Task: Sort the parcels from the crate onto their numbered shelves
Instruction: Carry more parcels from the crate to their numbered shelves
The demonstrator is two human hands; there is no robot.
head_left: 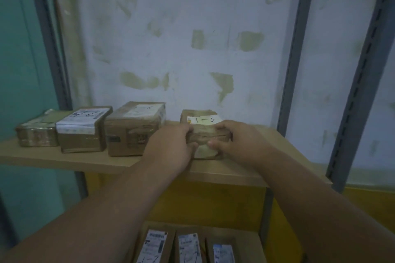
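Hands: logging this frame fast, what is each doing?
Left hand: grips the 1-6 parcel at its left end.
Right hand: grips the same parcel's right end.

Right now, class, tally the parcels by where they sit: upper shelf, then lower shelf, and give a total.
Parcels on the upper shelf: 4, counting the 1-6 parcel gripped by both hands
Parcels on the lower shelf: 3 in view
Total: 7
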